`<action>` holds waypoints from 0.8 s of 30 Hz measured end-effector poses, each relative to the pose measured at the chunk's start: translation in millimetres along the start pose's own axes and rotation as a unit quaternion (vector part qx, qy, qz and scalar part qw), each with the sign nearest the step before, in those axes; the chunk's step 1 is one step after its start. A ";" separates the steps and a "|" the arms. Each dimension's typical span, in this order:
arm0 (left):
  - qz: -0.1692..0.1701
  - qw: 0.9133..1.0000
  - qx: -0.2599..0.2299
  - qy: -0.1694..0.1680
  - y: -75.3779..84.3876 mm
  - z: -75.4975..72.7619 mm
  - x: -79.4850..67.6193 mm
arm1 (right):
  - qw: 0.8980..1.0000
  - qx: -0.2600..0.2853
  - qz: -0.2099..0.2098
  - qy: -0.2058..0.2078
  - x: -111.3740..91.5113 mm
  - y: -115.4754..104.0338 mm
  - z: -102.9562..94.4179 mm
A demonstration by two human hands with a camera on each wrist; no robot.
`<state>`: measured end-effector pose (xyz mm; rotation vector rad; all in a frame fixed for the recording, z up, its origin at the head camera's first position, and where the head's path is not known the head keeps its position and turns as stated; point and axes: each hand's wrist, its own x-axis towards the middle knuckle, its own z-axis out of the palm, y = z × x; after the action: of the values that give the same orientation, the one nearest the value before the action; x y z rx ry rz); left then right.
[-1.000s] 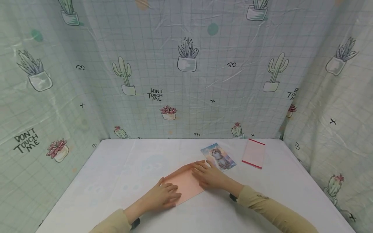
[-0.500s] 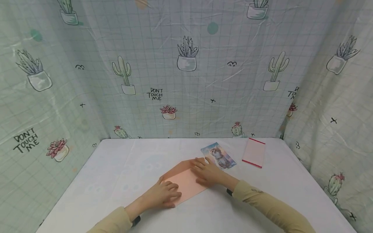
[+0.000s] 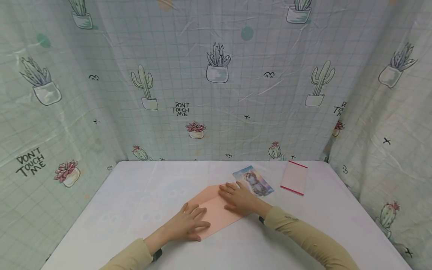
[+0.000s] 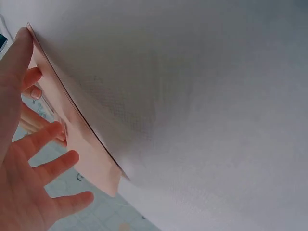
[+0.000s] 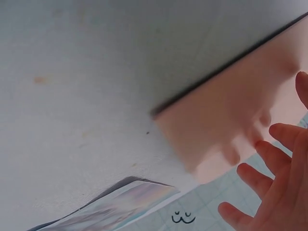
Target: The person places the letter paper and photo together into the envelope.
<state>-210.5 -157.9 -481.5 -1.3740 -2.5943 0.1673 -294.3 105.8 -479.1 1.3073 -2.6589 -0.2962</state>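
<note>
- Cloth [image 3: 216, 97], pale with cactus prints, hangs behind and to both sides. No change.
- White table [image 3: 141, 191] beneath the work. No change.
- Pink envelope [image 3: 216, 219] on the table, near the middle, set at a slant, under both hands. Main change here: its far flap [image 3: 204, 195] was curled up a second ago, now lies spread outward, crease showing. Reads as the flap being smoothed back, most of the way down. Near edge shows a dark line in both wrist views; cannot tell if it sits fully flat.
- Right hand [image 3: 241, 198] rests across the far right part of the envelope, fingers straight, grasping nothing. Has slid slightly leftward along the crease.
- Left hand [image 3: 183, 224] lies over the left end, fingers now more widely spread, nothing clenched. Seems to be steadying the paper.
- Kitten card [image 3: 254, 182] just beyond the right hand, picture up, unmoved. Cannot tell if card and fingers touch.
- Pale packet [image 3: 294, 178], red at two ends, farther right, unmoved, apart from the hands.
</note>
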 end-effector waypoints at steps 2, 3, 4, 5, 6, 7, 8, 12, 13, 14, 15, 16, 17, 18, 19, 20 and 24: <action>-0.004 1.000 0.003 -0.002 -0.1 0.9 0.0 | 1.000 -0.004 0.001 -0.008 1.0 0.0 -0.3; -0.009 1.000 0.004 -0.005 0.0 0.9 -0.1 | 1.000 -0.004 0.001 -0.013 1.6 -0.1 0.0; -0.016 1.000 0.004 -0.009 0.2 0.9 -0.2 | 1.000 -0.003 0.002 -0.015 2.3 -0.2 0.3; -0.024 1.000 0.004 -0.011 0.2 1.3 -0.3 | 1.000 -0.001 0.003 -0.017 2.8 -0.2 0.6; -0.032 0.999 0.006 -0.013 0.3 1.5 -0.5 | 1.000 0.002 0.004 -0.019 3.2 -0.2 1.0; -0.040 0.999 0.004 -0.015 0.5 1.6 -0.7 | 1.000 0.003 0.004 -0.020 3.8 -0.1 1.7; -0.050 0.999 -0.001 -0.018 0.6 1.7 -1.2 | 1.000 0.004 0.005 -0.023 4.3 0.0 2.7; -0.081 0.996 -0.031 -0.024 -0.1 3.4 -3.9 | 0.999 0.013 0.012 -0.042 5.4 0.6 5.4; -0.088 0.995 -0.040 -0.028 -0.6 3.6 -4.7 | 0.999 0.015 0.014 -0.047 5.5 0.7 5.8; -0.095 0.994 -0.048 -0.032 -1.3 3.9 -5.6 | 0.998 0.021 0.017 -0.053 5.7 0.7 5.7; -0.101 0.993 -0.053 -0.037 -2.2 4.3 -6.3 | 0.998 0.027 0.019 -0.057 5.9 0.7 5.5; -0.106 0.992 -0.057 -0.042 -3.2 4.6 -7.0 | 0.997 0.032 0.022 -0.062 6.3 0.7 5.3; -0.110 0.991 -0.060 -0.048 -4.4 4.9 -7.6 | 0.997 0.037 0.023 -0.066 6.5 0.5 5.0; -0.112 0.991 -0.059 -0.052 -5.8 5.1 -8.1 | 0.997 0.041 0.025 -0.068 6.6 0.5 4.6; -0.113 0.990 -0.060 -0.056 -7.1 4.9 -8.5 | 0.996 0.043 0.025 -0.071 6.8 0.5 4.0; -0.113 0.990 -0.058 -0.056 -8.6 4.9 -8.7 | 0.996 0.046 0.026 -0.073 7.1 0.5 3.6; -0.118 0.990 -0.048 -0.062 -13.8 5.0 -9.1 | 0.996 0.048 0.023 -0.077 6.9 1.1 1.8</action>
<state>-217.8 -173.2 -484.8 -1.1051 -2.8772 0.0945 -299.8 101.1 -480.2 1.2972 -2.8598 -0.2763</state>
